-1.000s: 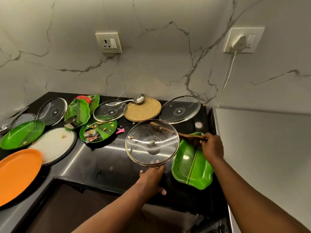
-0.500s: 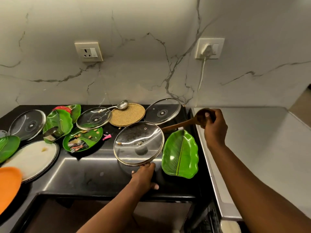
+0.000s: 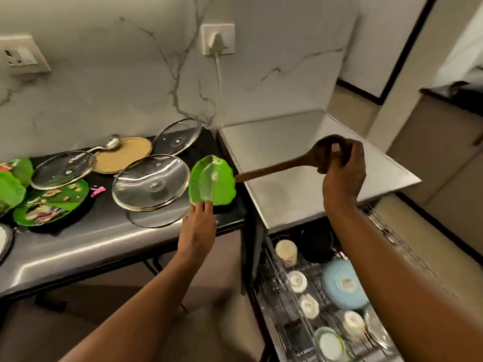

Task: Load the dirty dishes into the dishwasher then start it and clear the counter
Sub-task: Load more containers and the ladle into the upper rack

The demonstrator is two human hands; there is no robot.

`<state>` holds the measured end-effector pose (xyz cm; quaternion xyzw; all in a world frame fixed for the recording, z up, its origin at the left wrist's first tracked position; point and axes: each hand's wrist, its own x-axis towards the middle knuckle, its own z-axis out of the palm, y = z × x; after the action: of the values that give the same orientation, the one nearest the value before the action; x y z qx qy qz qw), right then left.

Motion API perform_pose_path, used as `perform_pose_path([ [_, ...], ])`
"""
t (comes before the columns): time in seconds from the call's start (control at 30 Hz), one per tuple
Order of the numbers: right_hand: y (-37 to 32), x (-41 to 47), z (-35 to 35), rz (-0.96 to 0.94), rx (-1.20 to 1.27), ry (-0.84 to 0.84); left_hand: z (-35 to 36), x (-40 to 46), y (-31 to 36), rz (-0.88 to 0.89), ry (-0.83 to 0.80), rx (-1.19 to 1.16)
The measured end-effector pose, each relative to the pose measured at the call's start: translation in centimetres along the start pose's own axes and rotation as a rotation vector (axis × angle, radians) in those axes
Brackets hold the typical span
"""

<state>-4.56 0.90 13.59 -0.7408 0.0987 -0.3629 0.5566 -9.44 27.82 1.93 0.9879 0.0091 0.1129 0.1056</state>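
Head view, looking down across counter and open dishwasher. Right hand [image 3: 342, 168], at 3 o'clock of the frame, has its fingers curled round the bowl end of a wooden spoon [image 3: 282, 167], whose handle points toward 9 o'clock, hanging above the steel worktop [image 3: 300, 205]. Left hand [image 3: 198, 226], near centre, reaches with fingers nearly straight to the near edge of a green leaf-shaped plate [image 3: 211, 181]; whether it pinches the rim or only touches it cannot be told. A large glass lid [image 3: 151, 182] lies just beside the plate at its 9 o'clock, with more lids and soiled green plates [image 3: 49, 205] further out on the black counter [image 3: 78, 241]. The dishwasher rack [image 3: 326, 304], at 5 o'clock, already holds cups and bowls. The step in hand appears to be carrying the spoon to the rack: it is best lowered below the worktop edge, kept level, and laid flat in a free gap, while the left hand takes a firm pinch on the plate before lifting, clear of the neighbouring lid.
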Motion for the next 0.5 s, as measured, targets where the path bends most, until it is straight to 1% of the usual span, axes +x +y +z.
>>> perform_pose_path([
  [0.13,3.4,-0.9,-8.3,0.070,-0.096,0.141,2.1,-1.7,7.5,0.156,-0.039,-0.021],
  [0.23,6.6,-1.2,-14.2,0.109,-0.225,0.233,4.2,-3.5,12.9,0.284,-0.095,-0.014],
  [0.4,12.3,-0.8,-23.9,0.161,-0.351,0.402,8.3,-5.9,21.3,0.503,-0.262,0.008],
  [0.5,15.9,0.0,-29.0,0.214,-0.405,0.435,11.2,-6.1,26.0,0.574,-0.348,0.051],
])
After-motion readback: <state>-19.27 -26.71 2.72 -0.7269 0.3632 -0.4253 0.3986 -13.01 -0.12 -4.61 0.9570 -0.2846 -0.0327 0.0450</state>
